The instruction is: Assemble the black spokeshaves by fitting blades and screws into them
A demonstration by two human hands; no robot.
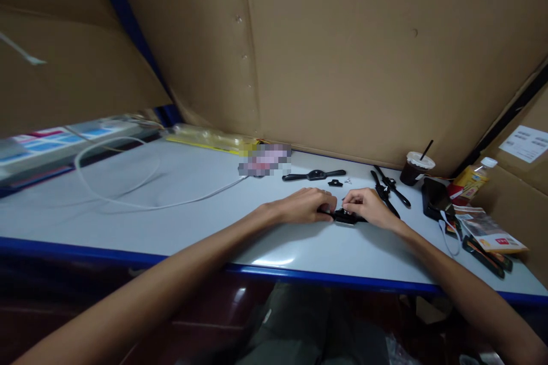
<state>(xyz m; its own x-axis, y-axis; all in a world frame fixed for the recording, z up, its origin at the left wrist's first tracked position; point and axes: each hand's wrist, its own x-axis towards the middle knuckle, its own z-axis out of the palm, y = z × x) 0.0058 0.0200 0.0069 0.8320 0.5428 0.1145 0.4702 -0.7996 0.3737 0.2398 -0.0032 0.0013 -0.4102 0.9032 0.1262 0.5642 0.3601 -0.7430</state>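
Note:
A black spokeshave [345, 217] lies low over the table near its front edge, its metal blade edge facing me. My left hand [309, 204] is closed round its left handle. Above the middle of the tool, my right hand [363, 205] has thumb and fingers pinched together; what they grip there is too small and hidden to name. Just behind are a small black cap plate [335, 183] and some tiny silver screws [348, 181]. Another black spokeshave body [314, 175] lies farther back. Two more spokeshaves [391, 185] rest to the right of my right hand.
On the right stand an iced drink cup [416, 169], a yellow-labelled bottle [475, 180], a black box [435, 198] and a packet [490, 228]. A white cable [188, 203] loops across the left. Clear plastic packaging [209, 139] lies against the cardboard wall [325, 57].

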